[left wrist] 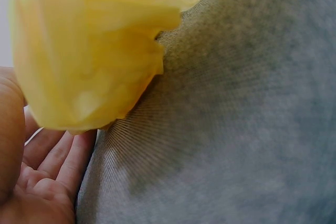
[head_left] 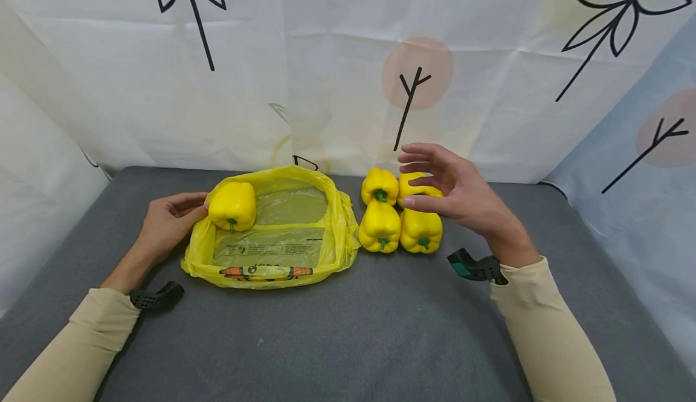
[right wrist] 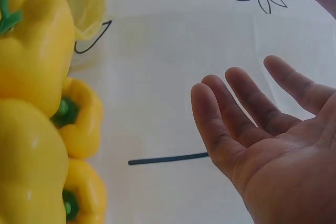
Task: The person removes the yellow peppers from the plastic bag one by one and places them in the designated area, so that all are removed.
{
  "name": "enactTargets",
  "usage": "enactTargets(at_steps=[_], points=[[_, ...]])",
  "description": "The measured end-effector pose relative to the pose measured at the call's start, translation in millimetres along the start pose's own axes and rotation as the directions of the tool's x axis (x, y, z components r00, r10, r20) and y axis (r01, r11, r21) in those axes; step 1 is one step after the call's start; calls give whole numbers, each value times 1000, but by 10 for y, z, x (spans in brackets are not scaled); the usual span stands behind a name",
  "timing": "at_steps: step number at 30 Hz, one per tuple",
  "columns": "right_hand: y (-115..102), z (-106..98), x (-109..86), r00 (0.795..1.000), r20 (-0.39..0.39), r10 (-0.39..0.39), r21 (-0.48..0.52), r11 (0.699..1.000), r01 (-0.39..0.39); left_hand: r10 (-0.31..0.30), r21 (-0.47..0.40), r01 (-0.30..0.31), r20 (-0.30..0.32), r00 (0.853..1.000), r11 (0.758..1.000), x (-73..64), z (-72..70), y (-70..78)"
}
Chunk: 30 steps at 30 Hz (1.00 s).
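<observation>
A yellow plastic bag (head_left: pixel 341 223) lies on the grey surface with its mouth spread wide. Inside its left end sits a yellow bell pepper (head_left: pixel 235 204), green stem toward me. My left hand (head_left: pixel 170 225) holds the bag's left edge beside that pepper; in the left wrist view its fingers (left wrist: pixel 52 161) pass behind the yellow plastic. Right of the bag, several more yellow bell peppers (head_left: pixel 379 226) stand close together in two rows. Over their right side hovers my right hand (head_left: pixel 459 190), fingers spread and nothing in its grasp. It partly hides the back right pepper (head_left: pixel 412 183).
The grey tabletop (head_left: pixel 337 341) stretches in front of the bag and peppers. A white cloth (head_left: pixel 337 87) with printed leaves and circles hangs right behind the table's back edge. More cloth (head_left: pixel 669 208) hangs along the right side.
</observation>
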State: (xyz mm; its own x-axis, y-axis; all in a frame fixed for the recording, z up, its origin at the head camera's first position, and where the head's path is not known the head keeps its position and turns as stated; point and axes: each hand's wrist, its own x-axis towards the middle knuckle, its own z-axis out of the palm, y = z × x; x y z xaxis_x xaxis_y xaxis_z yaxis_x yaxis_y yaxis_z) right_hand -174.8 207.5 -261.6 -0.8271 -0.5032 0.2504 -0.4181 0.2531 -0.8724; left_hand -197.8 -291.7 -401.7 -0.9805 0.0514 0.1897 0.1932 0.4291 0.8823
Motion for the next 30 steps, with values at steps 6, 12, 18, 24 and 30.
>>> enactTargets(at_steps=[6,12,18,24,30], points=[[-47,82,101,998,18,-53,29,998,52,-6,13,6,-1,1000,1000,-1,-3,7],[-102,158,177,996,29,-82,69,994,80,-5,5,5,-1,1000,1000,4,1,10],[-132,239,257,992,24,-123,119,986,119,-8,12,8,-2,1000,1000,7,-3,-4],[-159,322,336,985,27,-168,155,975,162,-9,14,9,-2,1000,1000,12,-8,-21],[-198,400,402,983,27,-180,176,969,172,-5,4,5,5,1000,1000,14,-8,-17]])
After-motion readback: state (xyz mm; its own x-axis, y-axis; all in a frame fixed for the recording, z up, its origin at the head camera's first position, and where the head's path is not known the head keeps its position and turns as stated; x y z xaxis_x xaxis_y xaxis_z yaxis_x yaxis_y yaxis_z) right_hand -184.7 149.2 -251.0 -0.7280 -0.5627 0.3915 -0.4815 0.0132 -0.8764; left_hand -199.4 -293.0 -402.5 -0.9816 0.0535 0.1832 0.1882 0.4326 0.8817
